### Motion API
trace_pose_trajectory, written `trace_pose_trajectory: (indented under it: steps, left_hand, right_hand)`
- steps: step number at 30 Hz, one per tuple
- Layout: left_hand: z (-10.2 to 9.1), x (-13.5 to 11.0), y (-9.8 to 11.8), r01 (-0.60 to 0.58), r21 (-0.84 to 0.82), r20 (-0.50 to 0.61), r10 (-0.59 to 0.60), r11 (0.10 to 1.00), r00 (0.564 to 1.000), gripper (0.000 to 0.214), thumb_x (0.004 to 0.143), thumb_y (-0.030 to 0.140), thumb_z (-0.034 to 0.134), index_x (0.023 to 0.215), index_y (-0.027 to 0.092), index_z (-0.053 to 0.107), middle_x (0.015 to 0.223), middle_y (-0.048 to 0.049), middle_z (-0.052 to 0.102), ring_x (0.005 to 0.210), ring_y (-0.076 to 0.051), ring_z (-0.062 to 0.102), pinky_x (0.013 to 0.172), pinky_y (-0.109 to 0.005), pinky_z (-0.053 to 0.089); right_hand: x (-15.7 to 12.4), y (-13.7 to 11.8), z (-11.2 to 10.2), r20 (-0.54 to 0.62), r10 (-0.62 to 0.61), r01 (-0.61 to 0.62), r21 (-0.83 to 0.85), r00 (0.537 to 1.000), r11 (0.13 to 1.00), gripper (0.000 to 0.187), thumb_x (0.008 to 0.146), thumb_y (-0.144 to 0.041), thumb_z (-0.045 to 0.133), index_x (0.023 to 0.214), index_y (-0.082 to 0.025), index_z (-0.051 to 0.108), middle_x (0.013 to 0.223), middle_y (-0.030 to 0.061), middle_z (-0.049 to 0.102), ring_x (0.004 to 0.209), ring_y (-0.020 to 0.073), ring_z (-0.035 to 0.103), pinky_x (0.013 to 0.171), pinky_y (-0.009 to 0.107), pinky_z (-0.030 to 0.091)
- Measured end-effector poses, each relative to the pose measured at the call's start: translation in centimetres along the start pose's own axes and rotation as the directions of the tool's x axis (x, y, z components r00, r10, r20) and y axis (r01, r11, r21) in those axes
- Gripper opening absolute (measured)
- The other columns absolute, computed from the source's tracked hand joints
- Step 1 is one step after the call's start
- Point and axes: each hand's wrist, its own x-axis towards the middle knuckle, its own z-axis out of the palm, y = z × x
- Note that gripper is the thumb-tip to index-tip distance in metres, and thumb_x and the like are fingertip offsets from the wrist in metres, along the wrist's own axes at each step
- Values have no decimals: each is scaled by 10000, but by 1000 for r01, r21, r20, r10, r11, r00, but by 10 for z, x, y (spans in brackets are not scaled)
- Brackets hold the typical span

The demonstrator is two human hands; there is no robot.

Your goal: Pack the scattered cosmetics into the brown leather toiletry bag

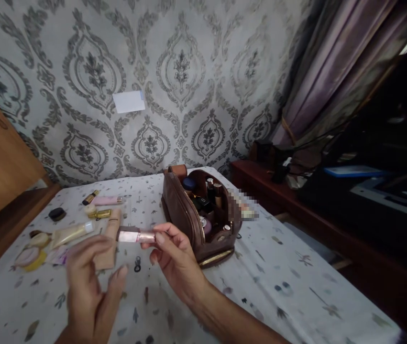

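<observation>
My right hand pinches a small lip gloss tube, with a pale body and a shiny pink cap, above the printed cloth. My left hand is just left of the tube, thumb and fingers apart, holding nothing. Beyond my right hand stands a brown makeup bag, unzipped, with bottles and compacts inside. Partly behind my left hand is a beige tube or box. Close by lie a cream squeeze tube, a gold-coloured bottle and a pink tube.
A round dark container and a stack of small jars lie at the left. Behind is a patterned wall with a white card. To the right stand a reddish-brown wooden unit and dark equipment. A wooden board borders the left.
</observation>
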Motion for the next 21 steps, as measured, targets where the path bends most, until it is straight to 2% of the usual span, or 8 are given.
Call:
trace_pose_trajectory:
  steps: [3,7,10,12,14,16,18,21]
  left_hand:
    - [14,11,1,150,-87,63,-145,985,987,336,816,449,715,1075,279,586,1110,-40,587,1012,-221,588,863,-327,527]
    - [27,15,-2,359,-254,139,-334,898,932,440,792,481,730,1143,271,568,1084,-38,626,942,-197,639,754,-271,562]
    - [28,15,-5,431,-271,257,-367,861,894,394,800,472,721,1101,252,593,961,-29,656,807,-187,677,658,-264,580]
    - [27,16,-3,401,-234,291,-330,886,898,376,799,442,730,1104,262,603,937,-27,680,755,-186,688,634,-277,590]
    - [25,16,0,313,-191,271,-256,930,928,442,776,404,760,1167,294,587,945,-26,709,780,-204,704,670,-308,607]
    - [24,16,4,209,-154,258,-165,966,952,532,735,367,799,1215,319,574,936,-22,729,807,-227,717,709,-341,618]
    - [25,14,4,113,-123,316,-69,986,946,550,715,324,816,1219,321,596,914,-24,742,801,-241,728,738,-363,625]
    - [27,8,-1,-4,-118,430,55,993,901,534,723,270,798,1228,311,628,992,-54,760,849,-273,744,768,-375,637]
  right_hand:
    - [-4,3,0,18,24,-24,37,1000,999,307,715,-352,855,886,-219,637,840,16,702,742,151,692,553,202,482]
    - [-9,10,-2,46,58,-59,37,997,998,317,716,-365,853,869,-224,613,836,3,699,724,144,691,577,207,493]
    - [-14,9,-4,57,71,-70,-17,996,997,325,718,-395,844,861,-228,605,848,-1,688,734,144,669,571,214,478]
    - [-18,1,-4,63,40,-27,-182,997,983,304,733,-420,825,851,-229,621,852,1,671,774,152,645,581,222,466]
    - [-22,-15,-4,94,-52,89,-455,994,886,224,784,-407,780,834,-224,662,867,14,653,831,165,615,644,250,467]
    - [-26,-35,0,160,-173,235,-686,972,689,140,842,-363,728,837,-226,700,888,27,639,862,177,594,714,283,462]
    - [-29,-56,4,229,-237,323,-778,944,538,131,844,-361,735,905,-247,714,887,24,636,833,183,591,722,303,460]
    - [-35,-79,12,333,-191,383,-834,924,398,238,811,-367,773,1019,-272,704,854,11,642,784,182,599,709,302,476]
